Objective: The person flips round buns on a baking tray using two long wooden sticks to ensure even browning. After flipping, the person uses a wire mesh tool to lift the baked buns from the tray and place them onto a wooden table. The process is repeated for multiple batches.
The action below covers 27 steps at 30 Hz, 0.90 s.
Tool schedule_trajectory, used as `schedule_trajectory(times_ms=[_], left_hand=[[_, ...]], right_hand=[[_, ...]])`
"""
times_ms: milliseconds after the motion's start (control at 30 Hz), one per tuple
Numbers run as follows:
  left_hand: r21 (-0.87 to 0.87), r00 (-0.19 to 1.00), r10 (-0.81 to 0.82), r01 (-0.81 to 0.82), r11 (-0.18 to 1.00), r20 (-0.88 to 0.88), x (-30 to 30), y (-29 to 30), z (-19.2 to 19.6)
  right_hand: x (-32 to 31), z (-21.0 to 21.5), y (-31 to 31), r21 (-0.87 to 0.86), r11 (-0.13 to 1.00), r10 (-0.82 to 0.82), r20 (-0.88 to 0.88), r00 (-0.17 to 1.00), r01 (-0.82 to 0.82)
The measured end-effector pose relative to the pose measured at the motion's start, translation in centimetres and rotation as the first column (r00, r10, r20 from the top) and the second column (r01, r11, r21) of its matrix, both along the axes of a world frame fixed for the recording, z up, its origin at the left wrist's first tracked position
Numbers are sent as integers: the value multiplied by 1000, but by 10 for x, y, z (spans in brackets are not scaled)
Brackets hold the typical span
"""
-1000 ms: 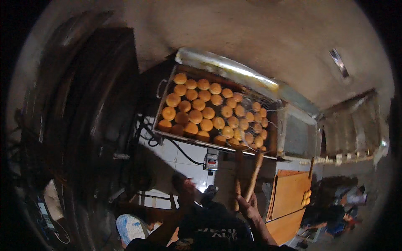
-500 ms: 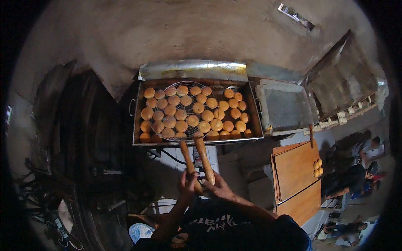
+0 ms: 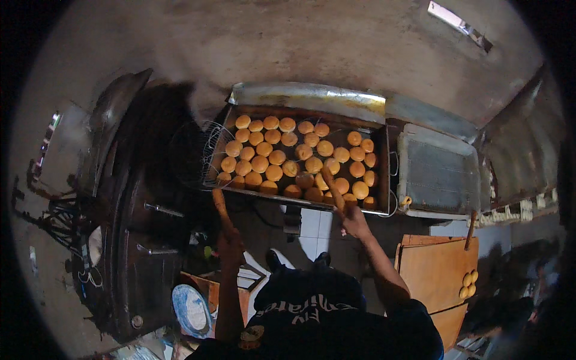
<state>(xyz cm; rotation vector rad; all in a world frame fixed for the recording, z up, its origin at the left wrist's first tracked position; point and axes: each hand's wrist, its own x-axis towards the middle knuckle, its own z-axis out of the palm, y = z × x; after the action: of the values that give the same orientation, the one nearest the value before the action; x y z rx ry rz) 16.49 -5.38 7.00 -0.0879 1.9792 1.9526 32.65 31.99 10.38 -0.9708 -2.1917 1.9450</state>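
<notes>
Many round golden fried buns [image 3: 259, 163] float in dark liquid in a wide rectangular metal vat [image 3: 288, 200]. My left hand [image 3: 230, 245] is closed around the wooden handle of a wire skimmer [image 3: 211, 150], whose round mesh head overlaps the vat's left edge, beside the buns. In my right hand [image 3: 355, 223] is a second tool's wooden handle [image 3: 333, 191]. It slants over the front rim and reaches in among the buns at the right of centre. Its far end is too faint to make out clearly.
Right of the vat lies a mesh-lined tray [image 3: 441, 165]. Nearer, wooden boards [image 3: 438, 264] carry several small buns [image 3: 468, 283]. A blue-rimmed bowl [image 3: 192, 309] stands low on the left, near a large dark metal cabinet [image 3: 120, 204]. A metal sheet [image 3: 309, 93] backs the vat.
My hands have moved apart. The wire skimmer has swung left off the middle of the buns to the vat's edge. The right handle has moved right and forward over the vat.
</notes>
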Motion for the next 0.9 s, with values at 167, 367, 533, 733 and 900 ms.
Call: schedule_trajectory(times_ms=[167, 367, 533, 733, 900], left_hand=[[-37, 994, 110, -111, 993, -27, 27, 31, 43], [-113, 985, 157, -148, 982, 71, 27, 38, 48], [-136, 987, 146, -135, 981, 73, 12, 36, 52], [-97, 993, 109, -106, 990, 35, -22, 29, 6], [-51, 997, 59, -57, 997, 51, -51, 41, 14]], right_hand=[[-71, -28, 34, -152, 967, 212, 34, 977, -205], [-111, -109, 67, 9, 930, 358, -256, 898, -369], [-102, -41, 62, 253, 924, 245, 181, 953, -286], [-110, -28, 103, 666, 673, 366, 80, 927, -323], [-134, -19, 95, 746, 557, 280, 246, 928, -365]])
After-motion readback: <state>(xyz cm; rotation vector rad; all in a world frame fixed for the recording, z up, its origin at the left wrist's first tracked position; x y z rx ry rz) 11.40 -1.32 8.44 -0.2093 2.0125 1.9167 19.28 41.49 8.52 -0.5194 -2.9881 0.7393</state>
